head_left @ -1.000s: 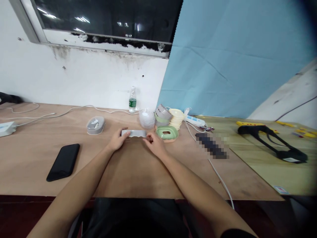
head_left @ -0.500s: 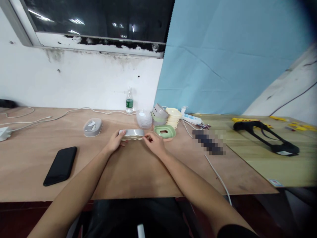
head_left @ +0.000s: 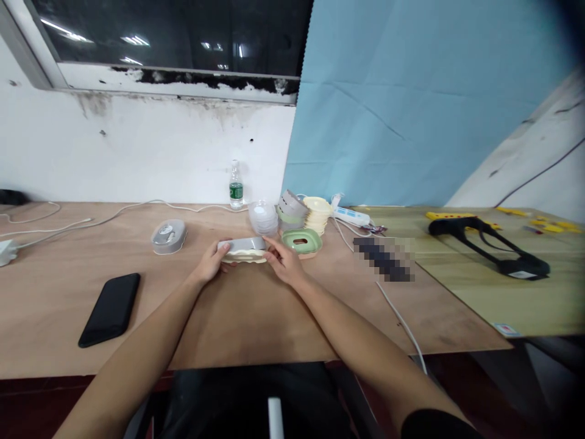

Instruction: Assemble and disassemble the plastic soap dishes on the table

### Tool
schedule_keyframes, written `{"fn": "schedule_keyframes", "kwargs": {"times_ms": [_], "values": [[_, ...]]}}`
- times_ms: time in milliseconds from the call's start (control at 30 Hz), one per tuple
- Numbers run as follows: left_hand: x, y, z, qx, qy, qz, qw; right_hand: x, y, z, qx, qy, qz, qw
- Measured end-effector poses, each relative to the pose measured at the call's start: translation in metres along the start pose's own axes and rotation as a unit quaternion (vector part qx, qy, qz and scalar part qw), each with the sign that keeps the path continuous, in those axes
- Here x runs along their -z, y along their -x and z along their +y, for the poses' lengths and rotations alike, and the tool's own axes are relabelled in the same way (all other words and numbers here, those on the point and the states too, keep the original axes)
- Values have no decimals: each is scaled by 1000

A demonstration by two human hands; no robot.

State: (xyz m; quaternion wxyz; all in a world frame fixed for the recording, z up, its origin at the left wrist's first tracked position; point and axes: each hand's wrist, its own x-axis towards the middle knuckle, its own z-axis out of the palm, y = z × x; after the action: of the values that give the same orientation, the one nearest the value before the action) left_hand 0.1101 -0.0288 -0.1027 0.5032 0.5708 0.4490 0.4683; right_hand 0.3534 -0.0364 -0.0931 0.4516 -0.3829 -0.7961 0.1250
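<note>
A grey plastic soap dish (head_left: pixel 242 245) with a wavy cream rim piece (head_left: pixel 244 257) along its near side is held up between both hands, tilted on its edge. My left hand (head_left: pixel 210 262) grips the left end, thumb on the grey face and fingers behind and below. The right end is held by my right hand (head_left: pixel 284 261), its fingertips on the grey and cream edges. Just right of that hand lies a green dish (head_left: pixel 313 242) with a slot in its middle. Behind stand stacked clear covers (head_left: pixel 262 216), grey and green shells (head_left: pixel 292 207) and cream wavy pieces (head_left: pixel 319 213).
A grey dish with a clear cover (head_left: pixel 169 238) stands to the left, and a black phone (head_left: pixel 109 310) lies nearer. A water bottle (head_left: pixel 236 190) stands by the wall. White cables, a power strip (head_left: pixel 351 216) and a black strap frame (head_left: pixel 493 247) are on the right.
The soap dish has tipped slightly, so more of the cream rim shows. My right fingers have spread from a pinch at the corner to a grip over the right end.
</note>
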Motion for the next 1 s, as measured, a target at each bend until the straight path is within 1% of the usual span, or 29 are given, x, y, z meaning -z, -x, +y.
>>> {"fn": "schedule_keyframes", "kwargs": {"times_ms": [100, 200, 267, 433, 500, 567, 667, 733, 833, 900, 1000], "values": [[0, 0, -2, 6, 2, -21, 1000, 1, -2, -2, 17, 8, 24, 1000], [0, 0, -4, -1, -1, -37, 999, 2, -4, -1, 34, 28, 33, 998], [0, 0, -5, -2, -1, -45, 999, 2, -5, 0, 32, 56, 44, 997], [-5, 3, 1, 23, 1, -100, 995, 6, -6, 4, 21, 136, 89, 987], [-7, 5, 4, 25, 0, -113, 993, 6, -6, 6, 15, 155, 102, 983], [-8, 6, 5, 16, 1, -113, 993, 5, -8, 8, 3, 161, 124, 979], [-6, 5, 4, 3, 1, -87, 996, 10, -12, 15, -33, 162, 177, 970], [-4, 3, 2, 1, -3, -63, 998, 20, -17, 23, -86, 150, 229, 958], [-1, 0, 0, -4, -16, -33, 999, 46, -21, 42, -182, 108, 322, 923], [0, -1, 1, -8, -32, -13, 999, 65, -21, 60, -217, 91, 369, 899], [0, -1, 3, -10, -58, 12, 998, 86, -16, 88, -258, 69, 405, 874]]}}
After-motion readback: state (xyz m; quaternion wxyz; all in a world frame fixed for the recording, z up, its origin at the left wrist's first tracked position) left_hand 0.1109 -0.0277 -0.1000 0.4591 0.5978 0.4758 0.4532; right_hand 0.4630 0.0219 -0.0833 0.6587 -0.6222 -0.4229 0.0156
